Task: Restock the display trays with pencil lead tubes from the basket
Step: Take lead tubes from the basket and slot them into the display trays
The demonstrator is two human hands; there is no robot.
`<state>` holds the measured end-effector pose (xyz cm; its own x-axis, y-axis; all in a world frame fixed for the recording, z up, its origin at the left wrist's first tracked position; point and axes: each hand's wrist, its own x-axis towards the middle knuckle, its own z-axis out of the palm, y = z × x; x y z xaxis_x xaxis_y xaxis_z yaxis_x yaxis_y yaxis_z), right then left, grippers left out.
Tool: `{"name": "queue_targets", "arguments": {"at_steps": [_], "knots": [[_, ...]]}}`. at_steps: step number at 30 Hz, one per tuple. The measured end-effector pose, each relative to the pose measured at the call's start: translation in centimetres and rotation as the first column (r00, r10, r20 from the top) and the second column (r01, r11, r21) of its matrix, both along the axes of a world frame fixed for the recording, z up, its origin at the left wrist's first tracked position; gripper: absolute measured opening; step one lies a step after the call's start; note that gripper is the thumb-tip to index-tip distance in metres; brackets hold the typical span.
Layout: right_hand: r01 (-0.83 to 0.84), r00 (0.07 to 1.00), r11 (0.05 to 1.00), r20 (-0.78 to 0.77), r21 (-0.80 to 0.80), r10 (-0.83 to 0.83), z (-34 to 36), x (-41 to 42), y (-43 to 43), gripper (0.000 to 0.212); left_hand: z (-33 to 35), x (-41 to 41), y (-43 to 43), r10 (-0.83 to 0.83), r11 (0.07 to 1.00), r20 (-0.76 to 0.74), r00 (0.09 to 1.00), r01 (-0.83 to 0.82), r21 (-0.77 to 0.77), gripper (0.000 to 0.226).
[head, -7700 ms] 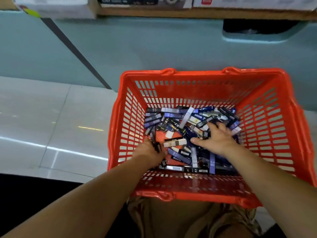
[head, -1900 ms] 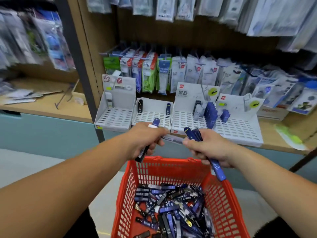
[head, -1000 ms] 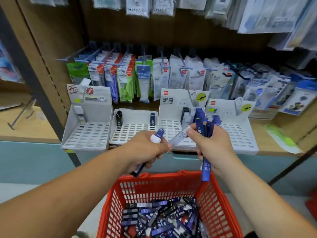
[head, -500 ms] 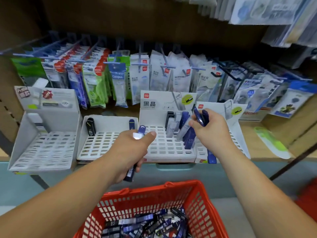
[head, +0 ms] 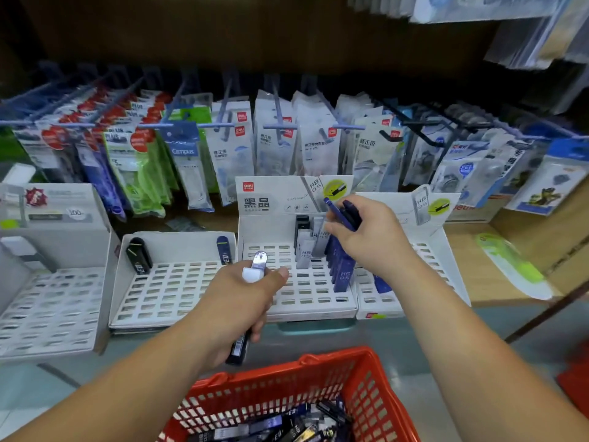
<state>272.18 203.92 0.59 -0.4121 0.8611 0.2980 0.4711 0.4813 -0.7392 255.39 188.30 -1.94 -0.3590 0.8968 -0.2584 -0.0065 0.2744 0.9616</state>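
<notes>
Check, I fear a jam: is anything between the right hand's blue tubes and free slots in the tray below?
Nothing visible. The right hand holds the blue tubes over the tray; standing tubes fill slots beneath, front rows free.

Basket (head: 318,362): cut off by the lower edge. Held tubes (head: 237,349) in the left hand (head: 236,311): middles hidden inside the curled fingers (head: 255,334) (only a white cap and a dark end show), count not determinable. Blue tubes (head: 339,215) in the right hand (head: 373,240): middles hidden by the hand. Rightmost tray (head: 451,266): largely covered by the right hand and forearm. Leftmost tray (head: 47,301): cut by the left edge. Hanging packets (head: 478,23), upper right: blurred, print unreadable.
</notes>
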Motion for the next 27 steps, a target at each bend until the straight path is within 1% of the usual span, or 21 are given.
{"name": "queue_targets", "arguments": {"at_steps": [9, 11, 15, 17, 19, 20, 22, 25, 27], "knots": [[-0.076, 0.992, 0.996, 0.101, -0.044, 0.08, 0.6, 0.0, 0.5, 0.018, -0.3, 0.2, 0.2, 0.01, 1.0, 0.011, 1.0, -0.01, 0.009, 0.032], [-0.06, 0.987, 0.998, 0.147, -0.011, 0.061, 0.3, -0.2, 0.4, 0.015, -0.3, 0.3, 0.3, 0.0, 1.0, 0.001, 1.0, 0.0, 0.008, 0.032], [0.03, 0.97, 0.992, 0.235, 0.121, -0.057, -0.1, -0.8, 0.2, 0.012, -0.5, 0.2, 0.2, -0.013, 1.0, -0.018, 1.0, 0.013, -0.004, 0.029], [0.044, 0.978, 0.988, 0.195, 0.15, -0.073, 0.6, -0.9, 0.1, 0.019, -0.7, 0.0, 0.3, 0.0, 1.0, -0.008, 1.0, 0.0, -0.012, 0.025], [0.015, 0.989, 0.996, 0.144, 0.085, -0.027, 1.5, -1.1, 0.1, 0.022, -0.9, -0.2, 0.4, 0.009, 1.0, 0.012, 1.0, -0.009, -0.022, 0.022], [-0.02, 0.986, 0.999, 0.166, 0.043, 0.012, 1.9, -1.3, 0.0, 0.021, -1.0, -0.2, 0.5, 0.006, 1.0, 0.025, 1.0, -0.005, -0.028, 0.02], [-0.079, 0.954, 0.997, 0.291, -0.003, 0.076, 2.1, -1.8, -0.4, 0.02, -1.2, -0.2, 0.5, -0.006, 0.999, 0.046, 0.999, 0.008, -0.04, 0.017], [-0.084, 0.867, 0.995, 0.497, 0.051, 0.048, 2.0, -2.6, -1.4, 0.014, -1.6, -0.1, 0.8, -0.004, 0.999, 0.064, 0.998, 0.007, -0.051, 0.014], [-0.071, 0.843, 0.992, 0.538, 0.103, 0.004, 1.9, -2.8, -1.7, 0.016, -1.8, -0.2, 0.9, -0.006, 0.998, 0.062, 0.998, 0.01, -0.063, 0.013]]}}
